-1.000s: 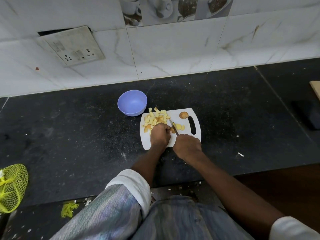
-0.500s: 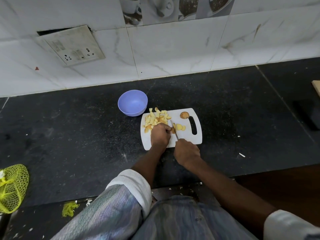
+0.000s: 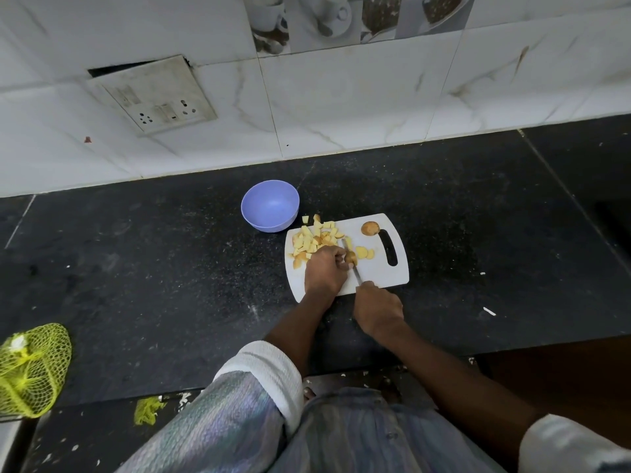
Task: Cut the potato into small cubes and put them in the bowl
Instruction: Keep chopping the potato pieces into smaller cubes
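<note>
The right hand [image 3: 377, 310] has drawn back toward the near edge of the board [image 3: 382, 271] since a second ago, pulling the knife [image 3: 353, 268] with it, so its knuckles now sit just off the board over the counter [image 3: 136, 268]. Its fingers are curled round the handle, which is hidden inside the fist; only the thin blade shows, running from the fist up and left to the potato [image 3: 350, 257]. The left hand [image 3: 324, 269] has barely shifted. It lies on the board's left half, fingers bent over and pinching the brown-skinned piece of potato, with the blade just beside the fingertips.

A few round slices [image 3: 365, 252] lie flat just right of the blade, touching each other. A heap of yellow cubes [image 3: 316, 238] fills the board's far left corner, some of it under the left hand's far side, and one or two cubes sit at the very far edge. A small brown end piece [image 3: 369, 228] rests near the far right corner, beside the slot handle.

The bowl [image 3: 270, 205], lilac and upright, stands on the counter just beyond the board's far left corner; nothing shows inside it. A yellow net bag [image 3: 32, 368] lies at the counter's near left edge, well apart from the board. A switch plate [image 3: 153, 93] hangs tilted on the tiled wall behind.
</note>
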